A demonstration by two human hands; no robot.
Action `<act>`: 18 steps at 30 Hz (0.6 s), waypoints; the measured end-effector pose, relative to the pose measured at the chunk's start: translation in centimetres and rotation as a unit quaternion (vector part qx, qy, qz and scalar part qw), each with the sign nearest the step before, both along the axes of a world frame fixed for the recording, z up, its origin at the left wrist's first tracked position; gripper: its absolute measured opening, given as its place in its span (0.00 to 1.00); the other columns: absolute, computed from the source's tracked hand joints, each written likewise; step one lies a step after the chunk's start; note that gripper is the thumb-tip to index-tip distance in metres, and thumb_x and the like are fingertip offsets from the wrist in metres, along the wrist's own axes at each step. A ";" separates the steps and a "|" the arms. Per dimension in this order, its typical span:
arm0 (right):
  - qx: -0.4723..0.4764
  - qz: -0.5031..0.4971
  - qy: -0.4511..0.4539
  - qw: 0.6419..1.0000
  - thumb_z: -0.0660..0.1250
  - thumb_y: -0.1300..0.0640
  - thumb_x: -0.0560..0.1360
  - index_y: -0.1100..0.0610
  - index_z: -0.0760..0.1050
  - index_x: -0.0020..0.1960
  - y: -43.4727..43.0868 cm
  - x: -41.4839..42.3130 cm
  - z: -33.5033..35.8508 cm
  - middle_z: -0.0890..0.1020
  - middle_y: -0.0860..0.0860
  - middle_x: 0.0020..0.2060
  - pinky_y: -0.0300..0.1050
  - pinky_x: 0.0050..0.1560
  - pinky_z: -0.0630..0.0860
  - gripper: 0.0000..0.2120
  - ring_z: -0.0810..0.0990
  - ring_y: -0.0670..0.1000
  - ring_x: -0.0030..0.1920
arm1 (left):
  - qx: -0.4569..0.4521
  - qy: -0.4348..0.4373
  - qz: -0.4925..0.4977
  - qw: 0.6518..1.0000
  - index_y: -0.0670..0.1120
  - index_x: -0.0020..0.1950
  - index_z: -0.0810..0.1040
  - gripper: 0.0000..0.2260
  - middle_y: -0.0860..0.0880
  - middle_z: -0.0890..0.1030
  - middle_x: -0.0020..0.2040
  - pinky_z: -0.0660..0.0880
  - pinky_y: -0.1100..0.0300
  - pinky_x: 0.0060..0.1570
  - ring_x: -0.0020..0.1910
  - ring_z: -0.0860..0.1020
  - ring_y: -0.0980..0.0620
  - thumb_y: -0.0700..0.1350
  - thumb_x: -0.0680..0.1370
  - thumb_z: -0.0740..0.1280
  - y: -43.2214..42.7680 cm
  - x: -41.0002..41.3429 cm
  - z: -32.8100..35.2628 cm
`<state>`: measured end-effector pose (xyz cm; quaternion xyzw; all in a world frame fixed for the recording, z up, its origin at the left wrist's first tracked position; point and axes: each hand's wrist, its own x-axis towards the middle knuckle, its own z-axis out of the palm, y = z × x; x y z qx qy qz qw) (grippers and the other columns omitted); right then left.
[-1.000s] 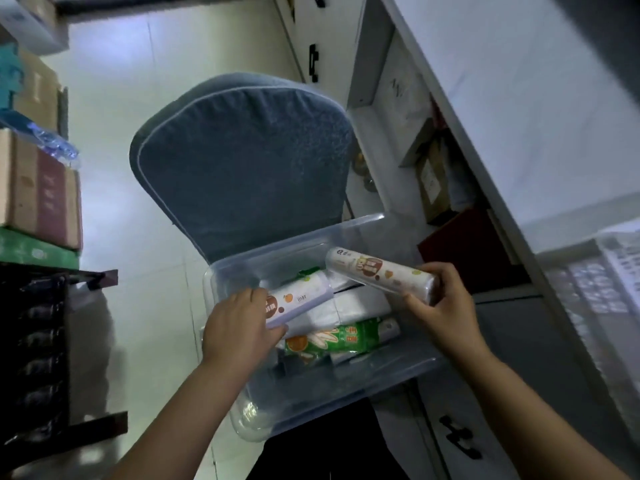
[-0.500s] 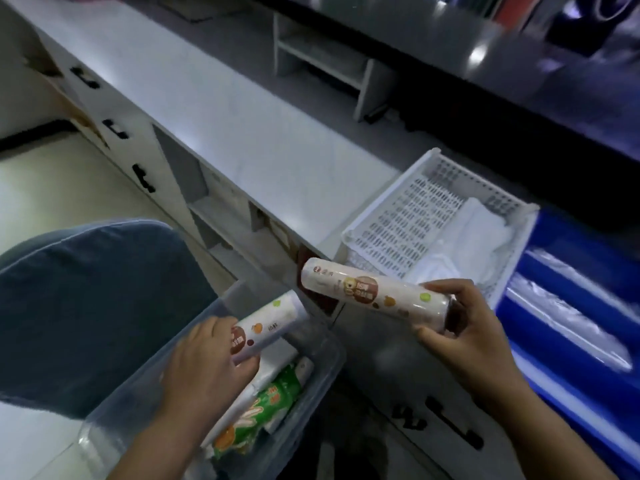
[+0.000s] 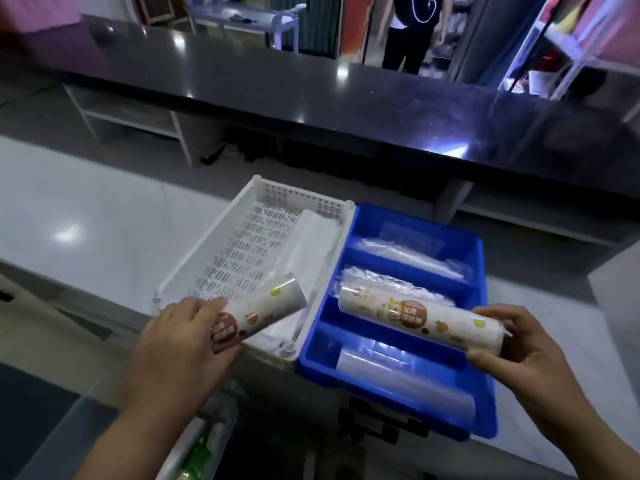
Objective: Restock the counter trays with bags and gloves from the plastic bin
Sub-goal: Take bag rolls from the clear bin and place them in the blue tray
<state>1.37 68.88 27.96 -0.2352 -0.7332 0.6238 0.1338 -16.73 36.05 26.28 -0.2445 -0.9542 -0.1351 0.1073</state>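
Plastic bin (image 3: 104,427) sits lowest and nearest, at the bottom left below the counter's near edge, clear-walled; green-printed packs (image 3: 197,459) show inside, blurred.

Left hand (image 3: 180,344) is clamped round the near end of a white roll of bags (image 3: 258,315) with a brown label, the roll tilted up and away over the near right corner of the white tray (image 3: 207,247).

Right hand (image 3: 519,344) grips the right end of a second roll (image 3: 412,320), same print, lying almost level above the middle of the blue tray (image 3: 485,375). Hands well apart, one roll each.

White tray: slotted floor, mostly bare, a stack of clear plastic bags (image 3: 308,247) along its right side. It stands touching the blue tray, both at the near edge of the pale counter (image 3: 86,216).

Blue tray: dividers run crosswise; clear plastic wrapped bundles (image 3: 412,258) in the far compartments, a translucent roll (image 3: 405,379) in the nearest one.

Beyond, a dark glossy raised ledge (image 3: 311,109) runs across. Past it, a standing person's legs (image 3: 405,46), details blurred.
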 end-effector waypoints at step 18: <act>0.540 0.186 -0.112 0.813 0.81 0.48 0.55 0.46 0.79 0.40 5.2 -0.2 -4.4 0.82 0.40 0.38 0.39 0.36 0.74 0.17 0.80 0.45 0.38 | -0.058 -0.083 -0.017 0.995 0.53 0.55 0.77 0.29 0.53 0.78 0.40 0.59 0.66 0.25 0.29 0.74 0.51 0.59 0.57 0.79 7.8 -0.7 -0.3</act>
